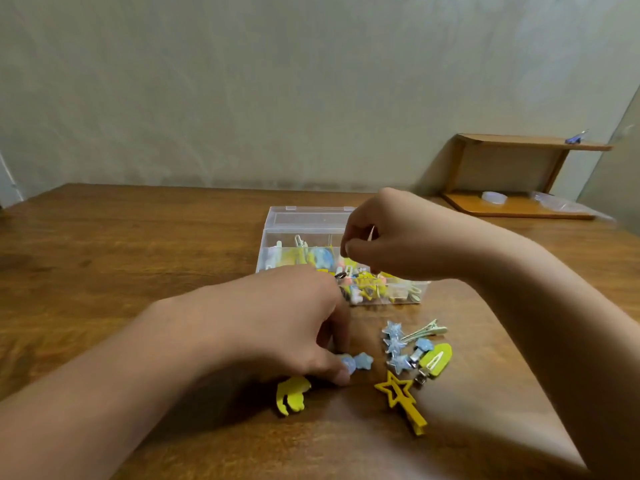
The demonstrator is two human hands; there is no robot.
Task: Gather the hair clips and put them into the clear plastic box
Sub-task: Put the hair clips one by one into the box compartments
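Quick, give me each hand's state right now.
Left hand: pinching a blue star clip on the table.
Right hand: fingers curled over the clear plastic box; whether it holds anything cannot be told.

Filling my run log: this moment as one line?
left hand: pinching blue star clip | right hand: over clear box | loose clips remain

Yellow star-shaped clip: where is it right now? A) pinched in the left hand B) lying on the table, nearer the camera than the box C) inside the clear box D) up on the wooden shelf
B: the yellow star-shaped clip lies on the table, nearer the camera than the clear plastic box, with neither hand touching it; the left hand pinches a blue star clip instead.
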